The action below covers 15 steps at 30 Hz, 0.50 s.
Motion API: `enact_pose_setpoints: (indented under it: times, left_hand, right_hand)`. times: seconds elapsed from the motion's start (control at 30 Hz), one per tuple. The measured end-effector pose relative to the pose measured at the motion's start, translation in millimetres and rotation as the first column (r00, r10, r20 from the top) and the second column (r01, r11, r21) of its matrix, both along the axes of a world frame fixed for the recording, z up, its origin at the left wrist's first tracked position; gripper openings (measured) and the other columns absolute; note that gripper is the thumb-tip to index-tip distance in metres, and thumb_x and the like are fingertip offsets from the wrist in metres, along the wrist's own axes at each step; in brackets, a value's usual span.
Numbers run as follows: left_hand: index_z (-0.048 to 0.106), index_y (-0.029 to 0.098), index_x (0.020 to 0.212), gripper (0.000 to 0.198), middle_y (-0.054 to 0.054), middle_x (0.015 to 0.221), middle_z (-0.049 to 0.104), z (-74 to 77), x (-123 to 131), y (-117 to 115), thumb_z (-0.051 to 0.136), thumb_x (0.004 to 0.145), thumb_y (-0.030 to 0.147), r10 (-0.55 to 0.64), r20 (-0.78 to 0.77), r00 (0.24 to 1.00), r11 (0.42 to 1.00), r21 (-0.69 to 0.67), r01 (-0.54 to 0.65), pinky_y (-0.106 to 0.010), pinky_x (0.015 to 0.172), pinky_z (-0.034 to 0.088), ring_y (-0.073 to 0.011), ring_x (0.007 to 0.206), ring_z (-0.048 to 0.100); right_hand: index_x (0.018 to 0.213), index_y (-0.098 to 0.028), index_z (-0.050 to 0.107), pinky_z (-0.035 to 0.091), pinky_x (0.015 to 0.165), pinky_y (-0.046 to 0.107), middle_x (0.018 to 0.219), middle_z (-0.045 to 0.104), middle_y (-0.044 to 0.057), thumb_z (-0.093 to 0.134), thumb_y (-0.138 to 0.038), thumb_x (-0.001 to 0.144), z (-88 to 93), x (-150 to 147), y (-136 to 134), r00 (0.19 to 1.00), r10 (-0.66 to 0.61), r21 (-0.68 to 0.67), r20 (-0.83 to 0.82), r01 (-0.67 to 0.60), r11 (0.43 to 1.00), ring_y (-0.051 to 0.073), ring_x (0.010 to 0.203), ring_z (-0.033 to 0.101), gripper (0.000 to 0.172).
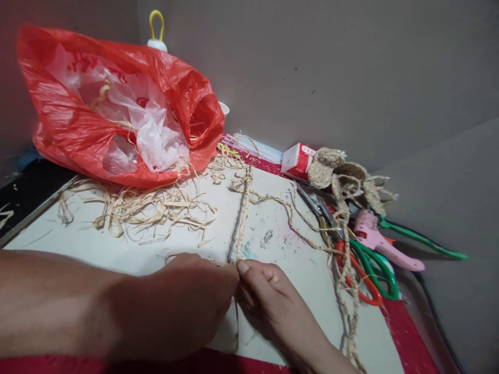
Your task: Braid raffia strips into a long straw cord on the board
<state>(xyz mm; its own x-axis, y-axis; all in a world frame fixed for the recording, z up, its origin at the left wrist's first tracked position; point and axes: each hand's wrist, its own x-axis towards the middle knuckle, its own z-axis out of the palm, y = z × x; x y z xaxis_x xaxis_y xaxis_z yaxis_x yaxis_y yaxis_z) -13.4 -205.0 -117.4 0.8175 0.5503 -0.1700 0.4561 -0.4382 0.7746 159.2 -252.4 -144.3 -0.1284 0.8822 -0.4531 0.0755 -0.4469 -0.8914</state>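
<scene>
My left hand (183, 301) and my right hand (268, 301) meet at the near edge of a white board (128, 249), fingertips pinched together on the near end of a pale raffia braid (245, 208). The braid runs straight away from me across the board to a knotted clump near the far edge. A second thin braided strand (296, 223) curves off to the right toward the tools. My left forearm lies across the bottom left of the view.
A red plastic bag (117, 109) with white plastic inside sits at the back left, loose raffia strips (144, 208) spread before it. On the right lie coiled braided pieces (339, 171), scissors with orange and green handles (370, 275), a pink glue gun (382, 241), a small red-white box (297, 158). Grey walls close behind.
</scene>
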Motion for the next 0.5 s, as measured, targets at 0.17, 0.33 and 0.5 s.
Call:
enact_pose_setpoints:
  times: [0.17,0.33,0.5]
  left_hand:
    - [0.058,0.007,0.111,0.039,-0.022,0.100,0.063,-16.7,-4.6,-11.8,0.048,0.073,0.008,-0.224,-0.207,0.952,0.776,0.553,0.303,-0.031,0.049,0.036,-0.0243,0.066,0.062]
    - [0.047,0.000,0.124,0.051,-0.020,0.086,0.065,-22.7,-3.1,-21.1,0.045,0.073,0.009,-0.254,-0.311,0.916,0.605,0.688,0.401,-0.033,0.042,0.033,-0.0238,0.055,0.058]
    - [0.062,0.010,0.100,0.032,-0.015,0.083,0.064,1.9,-7.1,-18.8,0.050,0.070,0.012,-0.336,-0.245,0.909,0.636,0.653,0.411,-0.035,0.048,0.035,-0.0254,0.063,0.057]
  right_hand:
    - [0.055,-0.018,0.043,0.021,0.044,0.024,0.047,0.033,-0.006,0.050,-0.052,0.085,0.0,-2.5,-0.8,0.998,-0.018,-0.022,-0.063,0.016,1.000,0.008,0.045,0.026,0.047]
    - [0.069,-0.015,0.057,0.021,0.044,0.023,0.049,0.038,-0.005,0.050,-0.052,0.086,-3.3,-6.1,-2.7,0.997,-0.034,-0.053,-0.066,0.030,0.998,0.008,0.046,0.029,0.041]
    - [0.070,-0.015,0.057,0.019,0.042,0.021,0.048,0.039,-0.006,0.053,-0.049,0.086,-5.3,-7.9,-5.6,0.984,-0.112,-0.092,-0.138,0.100,0.991,0.007,0.044,0.028,0.038]
